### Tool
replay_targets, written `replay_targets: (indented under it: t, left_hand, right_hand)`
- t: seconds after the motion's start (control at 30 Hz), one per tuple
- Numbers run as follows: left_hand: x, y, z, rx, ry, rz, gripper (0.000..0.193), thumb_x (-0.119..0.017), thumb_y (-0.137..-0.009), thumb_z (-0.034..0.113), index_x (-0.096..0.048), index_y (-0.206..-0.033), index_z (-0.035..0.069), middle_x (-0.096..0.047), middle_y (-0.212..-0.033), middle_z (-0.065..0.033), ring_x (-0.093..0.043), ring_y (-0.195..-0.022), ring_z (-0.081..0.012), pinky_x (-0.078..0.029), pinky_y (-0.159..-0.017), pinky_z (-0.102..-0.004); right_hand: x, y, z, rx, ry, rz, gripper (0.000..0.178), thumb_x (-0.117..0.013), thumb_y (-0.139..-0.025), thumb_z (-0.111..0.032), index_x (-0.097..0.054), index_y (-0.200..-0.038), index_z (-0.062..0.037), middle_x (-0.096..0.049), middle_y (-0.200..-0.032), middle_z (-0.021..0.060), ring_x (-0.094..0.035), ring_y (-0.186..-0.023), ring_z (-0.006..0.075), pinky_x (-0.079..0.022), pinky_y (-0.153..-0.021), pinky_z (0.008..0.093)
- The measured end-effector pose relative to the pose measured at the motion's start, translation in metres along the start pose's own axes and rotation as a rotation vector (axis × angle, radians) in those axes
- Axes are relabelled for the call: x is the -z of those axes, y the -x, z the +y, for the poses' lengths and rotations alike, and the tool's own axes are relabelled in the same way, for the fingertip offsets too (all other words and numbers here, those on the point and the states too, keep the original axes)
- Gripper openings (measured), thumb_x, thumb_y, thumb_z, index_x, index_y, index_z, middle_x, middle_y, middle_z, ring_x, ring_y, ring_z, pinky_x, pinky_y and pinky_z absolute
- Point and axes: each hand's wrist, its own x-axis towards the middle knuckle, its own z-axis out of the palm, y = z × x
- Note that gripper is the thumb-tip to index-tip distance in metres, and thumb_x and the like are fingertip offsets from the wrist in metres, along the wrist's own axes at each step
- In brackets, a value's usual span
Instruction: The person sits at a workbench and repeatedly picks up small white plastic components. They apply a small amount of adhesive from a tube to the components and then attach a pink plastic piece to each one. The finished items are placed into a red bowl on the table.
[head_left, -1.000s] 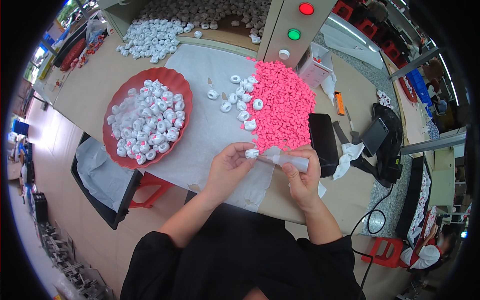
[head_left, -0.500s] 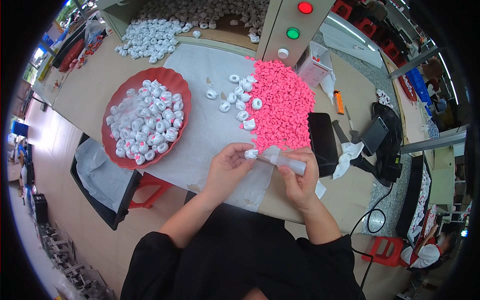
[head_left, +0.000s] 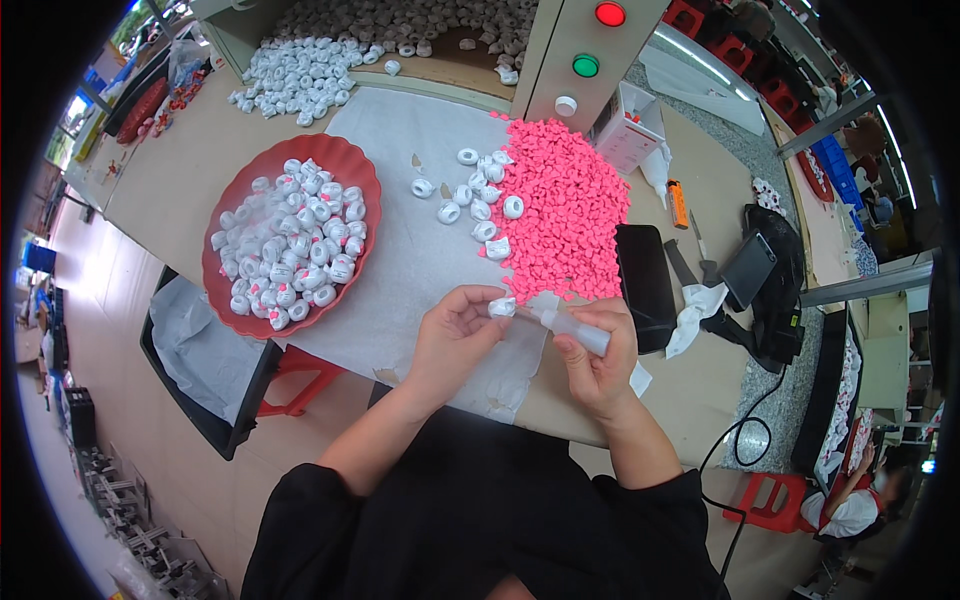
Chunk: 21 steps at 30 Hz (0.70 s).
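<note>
My left hand [head_left: 462,335] pinches a small white rounded piece [head_left: 502,307] with dark markings between thumb and fingertips. In my right hand [head_left: 602,360] is a translucent squeeze bottle [head_left: 580,332], its narrow tip pointing left at the white piece; I cannot tell whether they touch. Just beyond my hands spreads a heap of small pink pieces [head_left: 565,215]. Several loose white pieces [head_left: 480,190] lie along the heap's left side. A red scalloped bowl [head_left: 364,170] at the left holds many similar white pieces, some with pink bits on them.
Behind the bowl lies another pile of white pieces [head_left: 300,75]. A post with red and green lights [head_left: 586,65] stands at the back. To the right are a black case [head_left: 645,285], an orange box [head_left: 678,204], a knife [head_left: 703,250] and a phone [head_left: 750,270]. A black tray [head_left: 240,425] sits below left.
The squeeze bottle has shifted very slightly, its rear end dipping a little. My left hand still holds the white piece in nearly the same spot.
</note>
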Motion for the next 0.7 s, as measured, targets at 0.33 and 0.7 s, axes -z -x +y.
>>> replay_targets:
  t: [0.33,0.7]
  left_hand:
    - [-0.0002,-0.0009,-0.0004,-0.007,0.015,0.017,0.027,-0.058,-0.081,-0.003,-0.050,-0.106,0.000,-0.058,-0.091,-0.0041,-0.055,-0.080,-0.0071,-0.045,-0.071,-0.0197]
    - [0.0003,-0.0012,-0.0019,-0.020,0.018,0.012,0.028,-0.059,-0.080,-0.003,-0.050,-0.106,-0.001,-0.057,-0.095,-0.0048,-0.055,-0.084,-0.0085,-0.046,-0.076,-0.0207]
  right_hand:
    - [0.0024,-0.0028,-0.0006,0.005,0.026,-0.004,0.032,-0.067,-0.075,-0.007,-0.046,-0.099,-0.0013,-0.053,-0.087,0.0129,-0.051,-0.073,0.0235,-0.042,-0.064,0.0304]
    - [0.0034,-0.0006,-0.0004,-0.046,-0.003,-0.017,0.031,-0.066,-0.075,-0.006,-0.046,-0.098,-0.0014,-0.052,-0.086,0.0126,-0.051,-0.073,0.0231,-0.042,-0.063,0.0300]
